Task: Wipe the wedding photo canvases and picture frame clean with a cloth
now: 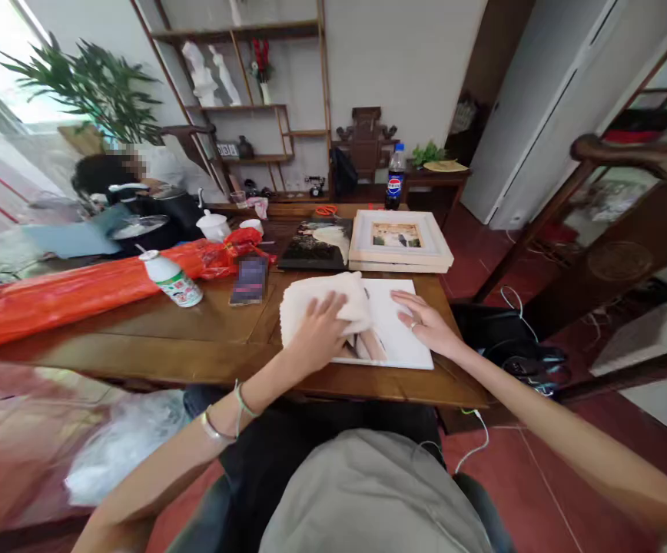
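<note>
On the left of the desk (195, 338), a long red plastic-wrapped bundle (80, 286) runs towards the middle; a white bottle (173, 281) with a straw leans against it, tilted; a phone (249, 281) lies just beside; next, the left hand (323, 329) rests on a white cloth (306, 293), fingers spread; the cloth covers the left part of a white panel (389, 332) bearing a partly hidden picture, flat at the desk's near edge; behind stand a dark picture (310, 250) and a white-framed picture (396, 238), both lying flat; the right hand (426, 322) lies on the panel's right side, fingers extended, apart from the left.
</note>
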A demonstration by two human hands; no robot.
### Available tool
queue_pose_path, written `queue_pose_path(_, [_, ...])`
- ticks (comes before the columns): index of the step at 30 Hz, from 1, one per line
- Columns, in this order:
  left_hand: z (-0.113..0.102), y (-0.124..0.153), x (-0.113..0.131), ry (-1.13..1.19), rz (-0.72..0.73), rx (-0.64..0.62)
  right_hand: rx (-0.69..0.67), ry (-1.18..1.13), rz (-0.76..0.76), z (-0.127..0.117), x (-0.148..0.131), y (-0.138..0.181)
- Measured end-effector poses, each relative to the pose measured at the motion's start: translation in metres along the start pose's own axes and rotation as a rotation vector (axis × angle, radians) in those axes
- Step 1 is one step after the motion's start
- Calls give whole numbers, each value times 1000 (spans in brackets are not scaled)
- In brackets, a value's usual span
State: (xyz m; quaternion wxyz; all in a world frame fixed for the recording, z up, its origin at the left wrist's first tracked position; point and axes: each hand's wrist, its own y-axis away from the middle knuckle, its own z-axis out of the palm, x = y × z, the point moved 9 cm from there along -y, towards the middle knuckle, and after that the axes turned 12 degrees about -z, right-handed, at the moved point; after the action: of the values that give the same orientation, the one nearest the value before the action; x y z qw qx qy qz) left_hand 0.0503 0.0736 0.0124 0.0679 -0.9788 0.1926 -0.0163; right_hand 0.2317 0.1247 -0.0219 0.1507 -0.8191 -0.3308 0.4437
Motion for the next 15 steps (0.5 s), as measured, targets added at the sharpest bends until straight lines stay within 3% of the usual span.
queue_pose_path(5, [-3,52,59,47,224,38,57,-44,58,-8,7,0])
queue_pose_path(8, [-7,64,73,84,318,51,58,-50,21,-8,0,-1])
queue_pose_path(11, [-5,46,53,94,268,32,68,-3,27,-7,-4,-1])
queue_pose_path(15, [1,4,3,27,59,38,58,61,21,-3,-7,0])
